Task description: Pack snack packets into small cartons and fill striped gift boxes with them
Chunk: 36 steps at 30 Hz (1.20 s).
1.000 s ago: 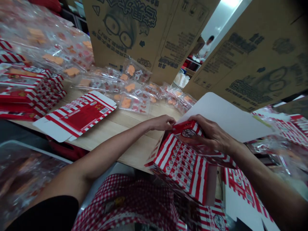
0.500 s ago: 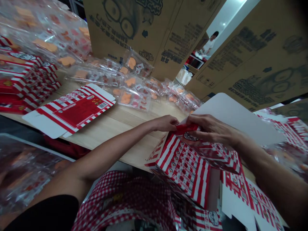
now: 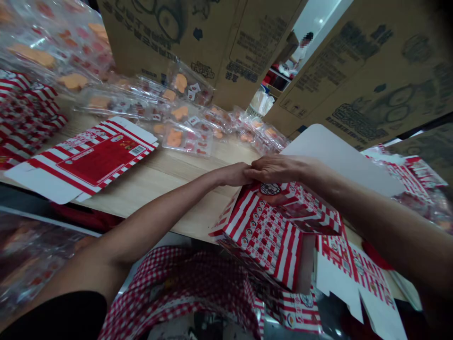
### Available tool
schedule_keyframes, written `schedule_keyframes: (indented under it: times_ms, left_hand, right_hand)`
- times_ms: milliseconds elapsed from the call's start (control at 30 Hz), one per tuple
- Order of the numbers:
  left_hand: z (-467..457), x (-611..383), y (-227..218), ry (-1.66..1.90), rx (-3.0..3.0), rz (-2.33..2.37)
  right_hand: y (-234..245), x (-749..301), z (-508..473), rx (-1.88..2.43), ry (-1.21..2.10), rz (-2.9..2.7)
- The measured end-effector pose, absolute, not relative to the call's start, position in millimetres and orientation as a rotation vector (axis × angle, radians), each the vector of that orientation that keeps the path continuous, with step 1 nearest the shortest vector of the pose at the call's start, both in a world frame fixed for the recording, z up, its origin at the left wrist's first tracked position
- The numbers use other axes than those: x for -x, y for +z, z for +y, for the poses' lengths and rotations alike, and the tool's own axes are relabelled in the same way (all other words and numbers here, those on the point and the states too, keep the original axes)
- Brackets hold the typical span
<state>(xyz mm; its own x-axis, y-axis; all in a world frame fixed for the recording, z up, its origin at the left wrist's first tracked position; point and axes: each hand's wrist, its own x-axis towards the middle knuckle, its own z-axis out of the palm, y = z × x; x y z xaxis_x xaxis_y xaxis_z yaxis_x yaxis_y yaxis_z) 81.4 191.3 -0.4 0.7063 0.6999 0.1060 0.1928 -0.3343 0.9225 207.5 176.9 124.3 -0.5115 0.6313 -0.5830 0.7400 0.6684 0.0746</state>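
Note:
In front of me stands a red-and-white striped cardboard box point(image 3: 264, 231), tilted in the picture, with a large white lid flap point(image 3: 339, 153) raised behind it. At its far left corner my left hand point(image 3: 235, 174) is closed, fingertips against the edge. My right hand point(image 3: 274, 169) reaches across from the right and meets the left there, fingers pressed together over the same edge. The hands hide whatever part of the box lies under them. Flat striped cartons point(image 3: 357, 269) lie to the right of the box.
A flattened striped carton point(image 3: 99, 158) lies on the wooden table point(image 3: 148, 193) at left. Clear packets with orange pieces point(image 3: 187, 139) line the back, before big brown cartons point(image 3: 226, 42). Striped boxes point(image 3: 26, 118) are stacked far left. A person point(image 3: 302, 49) is in the distance.
My right hand has slid left along the box edge, its spread fingers coming together against my left hand. The view has shifted, moving everything slightly left and up in the picture.

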Motion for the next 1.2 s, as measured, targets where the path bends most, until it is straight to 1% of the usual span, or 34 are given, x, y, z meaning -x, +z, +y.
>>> schedule_keyframes:
  times_ms: [67, 133, 267, 333, 400, 500, 633, 867, 1067, 1200]
  left_hand:
    - [191, -80, -1, 0.621, -1.86, 0.686]
    - [186, -76, 1, 0.619, -1.844, 0.666]
    - [171, -64, 15, 0.658, -1.671, 0.641]
    - [166, -63, 26, 0.747, -1.556, 0.679]
    - [164, -69, 39, 0.83, -1.499, 0.708]
    - [164, -87, 53, 0.837, -1.491, 0.675]
    - [164, -110, 56, 0.718, -1.413, 0.674]
    - [161, -114, 44, 0.76, -1.309, 0.724]
    - [163, -117, 34, 0.674, -1.156, 0.794]
    - [159, -123, 32, 0.669, -1.144, 0.855]
  right_hand:
    - [125, -202, 171, -1.007, -0.187, 2.377]
    - [131, -208, 159, -1.098, -0.13, 2.596]
    - [142, -254, 114, -1.628, -0.022, 3.042]
    - [137, -285, 85, -1.817, 0.018, 3.099]
    - [125, -313, 61, -1.93, -0.007, 3.028]
    - [100, -344, 41, -1.839, 0.035, 2.862]
    - [75, -365, 38, -1.655, 0.086, 2.799]
    - [59, -364, 47, -1.612, 0.002, 2.92]
    - [38, -361, 42, -1.581, 0.119, 2.923]
    - [30, -359, 43, -1.577, 0.129, 2.846]
